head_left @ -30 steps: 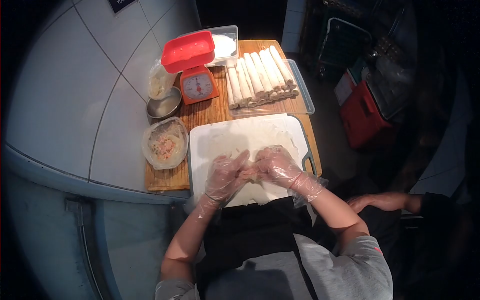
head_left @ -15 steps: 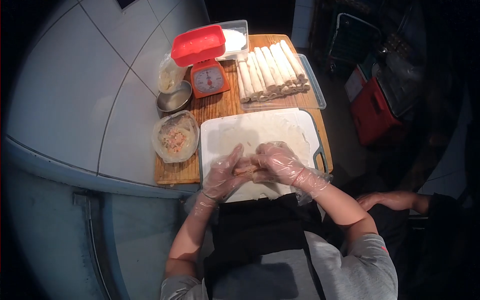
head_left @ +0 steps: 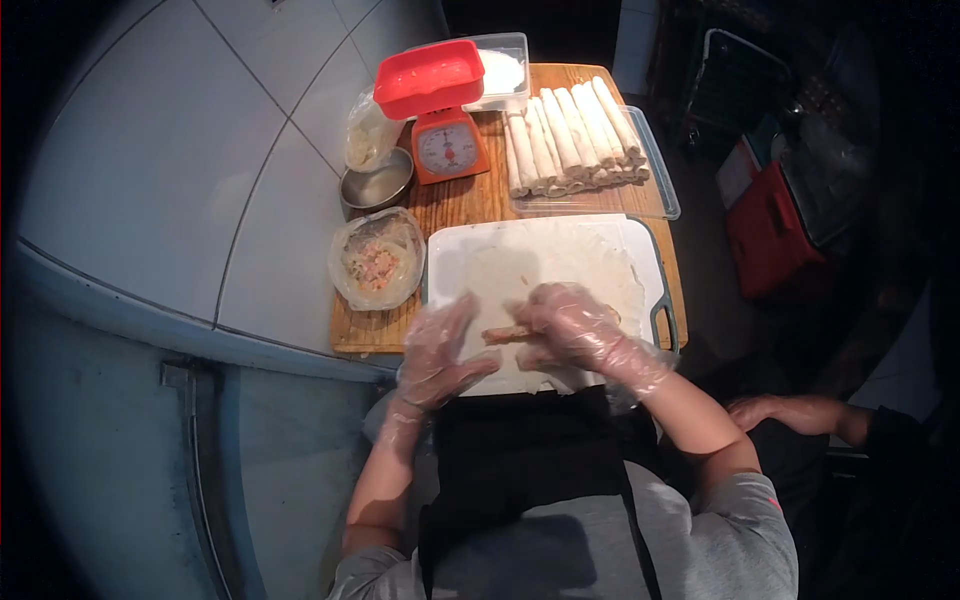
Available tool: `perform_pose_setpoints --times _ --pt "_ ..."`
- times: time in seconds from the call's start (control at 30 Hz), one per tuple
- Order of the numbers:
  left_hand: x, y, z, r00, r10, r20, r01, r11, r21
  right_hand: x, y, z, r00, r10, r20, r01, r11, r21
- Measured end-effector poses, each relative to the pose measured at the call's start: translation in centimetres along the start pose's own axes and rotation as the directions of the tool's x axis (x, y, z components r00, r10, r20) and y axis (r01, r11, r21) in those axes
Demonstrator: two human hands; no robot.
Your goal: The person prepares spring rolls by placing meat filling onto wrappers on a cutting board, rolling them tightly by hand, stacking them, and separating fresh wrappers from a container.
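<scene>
On the white cutting board (head_left: 645,240) lies a thin pale sheet of dough (head_left: 610,262). A strip of pinkish minced filling (head_left: 502,335) runs across its near part. My right hand (head_left: 578,325), in a clear plastic glove, curls over the strip, fingers on the far side and thumb on the near side. Part of the filling is hidden under it. My left hand (head_left: 438,350), gloved too, is just off the strip's left end, thumb and fingers spread with nothing between them. Both hands' fingertips are slightly blurred.
A plastic-lined bowl of filling (head_left: 378,262), a metal bowl (head_left: 378,186) and an orange scale with a red pan (head_left: 447,150) stand left. Rolled dough sticks (head_left: 570,130) lie on a clear lid behind the board. Another person's hand (head_left: 765,410) rests at right.
My left hand has drawn away leftward from the filling and opened. My right hand stays over the filling, which now shows as a longer strip. The whole view has shifted slightly.
</scene>
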State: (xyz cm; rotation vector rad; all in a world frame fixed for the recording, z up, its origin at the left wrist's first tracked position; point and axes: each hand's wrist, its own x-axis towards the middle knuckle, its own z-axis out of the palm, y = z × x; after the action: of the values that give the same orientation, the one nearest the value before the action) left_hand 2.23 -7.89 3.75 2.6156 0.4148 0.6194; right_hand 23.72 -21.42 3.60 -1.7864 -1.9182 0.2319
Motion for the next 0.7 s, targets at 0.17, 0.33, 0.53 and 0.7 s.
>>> perform_pose_setpoints --times 0.17,0.33,0.53,0.7 --pt "-4.4 -1.8 -3.4 0.972 -0.213 -0.1 0.207 0.976 -0.066 -1.0 0.4 -2.0 0.974 0.13 0.186 -0.137 0.99 0.025" --pt "-3.4 -1.2 -1.8 0.974 -0.184 -0.135 0.167 0.978 -0.128 0.9 -0.6 1.3 0.997 -0.047 -0.065 0.046 0.999 -0.015" --pt "0.8 0.3 1.3 1.0 -0.016 0.026 0.016 1.0 -0.021 0.3 -0.3 0.9 0.997 -0.024 -0.077 0.023 1.0 -0.005" --pt "1.4 1.1 1.6 0.997 0.004 -0.078 -0.006 1.0 -0.023 -0.2 -0.1 0.3 0.996 0.004 -0.086 -0.006 1.0 -0.016"
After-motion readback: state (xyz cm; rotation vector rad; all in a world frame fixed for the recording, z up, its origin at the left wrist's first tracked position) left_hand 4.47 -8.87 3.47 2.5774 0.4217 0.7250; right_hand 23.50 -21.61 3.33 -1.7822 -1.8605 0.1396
